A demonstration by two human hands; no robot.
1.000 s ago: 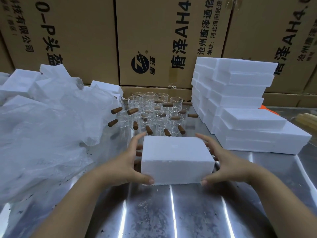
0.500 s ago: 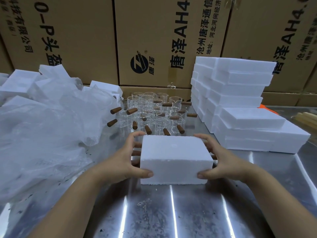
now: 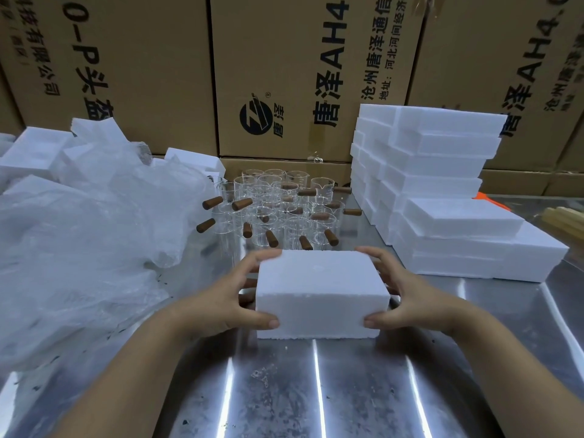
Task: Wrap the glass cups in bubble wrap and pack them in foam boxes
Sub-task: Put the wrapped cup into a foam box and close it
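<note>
A closed white foam box [image 3: 319, 289] stands on the steel table [image 3: 316, 390] in front of me. My left hand [image 3: 234, 298] grips its left end, thumb on the front face and fingers over the far edge. My right hand [image 3: 407, 295] grips the right end the same way. Behind the box stand several clear glass cups [image 3: 278, 213] with brown wooden handles. A heap of clear bubble wrap [image 3: 85, 248] lies at the left.
A tall stack of white foam boxes [image 3: 442, 191] fills the right side of the table. More foam pieces [image 3: 34, 153] sit at the back left behind the wrap. Large printed cardboard cartons [image 3: 284, 74] wall off the back. Pale wooden sticks [image 3: 565, 219] lie at the far right.
Both hands and the foam box have stayed nearly in place; the thumbs have shifted slightly along the front face.
</note>
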